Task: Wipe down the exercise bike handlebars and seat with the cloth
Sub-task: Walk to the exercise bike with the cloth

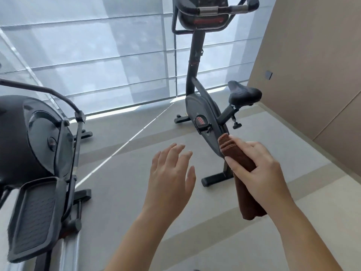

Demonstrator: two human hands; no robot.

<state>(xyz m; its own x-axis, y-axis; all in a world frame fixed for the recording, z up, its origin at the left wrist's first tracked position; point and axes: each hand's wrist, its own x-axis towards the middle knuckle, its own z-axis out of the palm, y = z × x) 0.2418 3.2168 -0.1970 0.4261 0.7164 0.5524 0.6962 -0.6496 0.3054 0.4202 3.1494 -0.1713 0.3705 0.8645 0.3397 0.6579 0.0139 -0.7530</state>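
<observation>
A black exercise bike (pixel 203 118) stands ahead on the grey floor. Its handlebars (pixel 232 8) sit at the top edge of the view, partly cut off. Its black seat (pixel 244 93) faces the right wall. My right hand (pixel 257 169) grips a folded brown cloth (pixel 248 204) in front of the bike's lower body, well below the seat. My left hand (pixel 172 177) hovers to the left of the cloth with fingers straight and spread, holding nothing.
An elliptical trainer (pixel 39 153) with a large pedal stands close at the left. Shaded windows (pixel 97 55) run behind both machines. A beige wall (pixel 312 65) closes the right side. Grey floor (pixel 121 192) lies between the machines.
</observation>
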